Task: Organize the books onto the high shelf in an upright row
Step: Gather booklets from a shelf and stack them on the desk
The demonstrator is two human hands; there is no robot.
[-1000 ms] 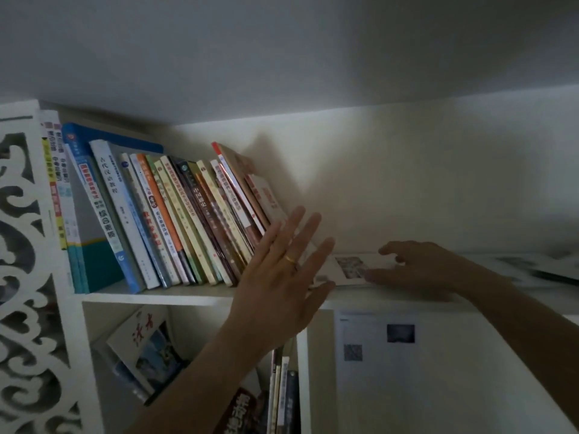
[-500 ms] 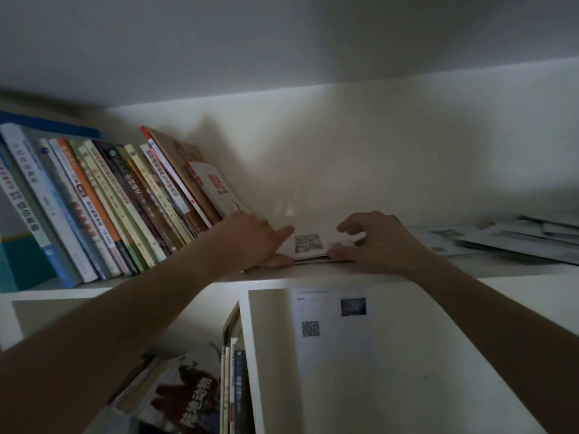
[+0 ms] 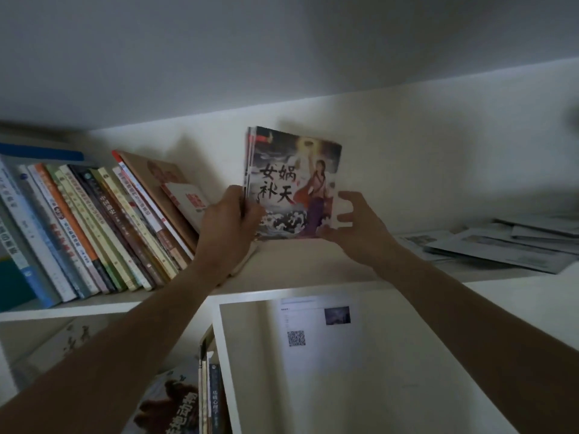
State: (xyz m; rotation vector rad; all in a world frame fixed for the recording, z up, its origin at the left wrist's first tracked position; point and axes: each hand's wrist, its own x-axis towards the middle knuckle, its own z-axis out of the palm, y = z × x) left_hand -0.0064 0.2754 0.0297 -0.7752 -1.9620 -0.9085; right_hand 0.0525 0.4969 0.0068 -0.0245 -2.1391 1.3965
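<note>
Partly hidden books (image 3: 293, 183), left hand (image 3: 230, 220) gripping

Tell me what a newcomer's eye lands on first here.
First, the illustrated picture book held upright at mid-shelf, the left hand gripping its spine edge, the right hand at its lower right corner. Next, the leaning row of books to its left, and flat booklets piled at the shelf's right.

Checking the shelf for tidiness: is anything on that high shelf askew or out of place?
Yes. The row of books leans rightward instead of standing upright, and loose booklets lie flat at the shelf's right end. Both hands hold a thin stack of picture books upright, apart from the row.
</note>
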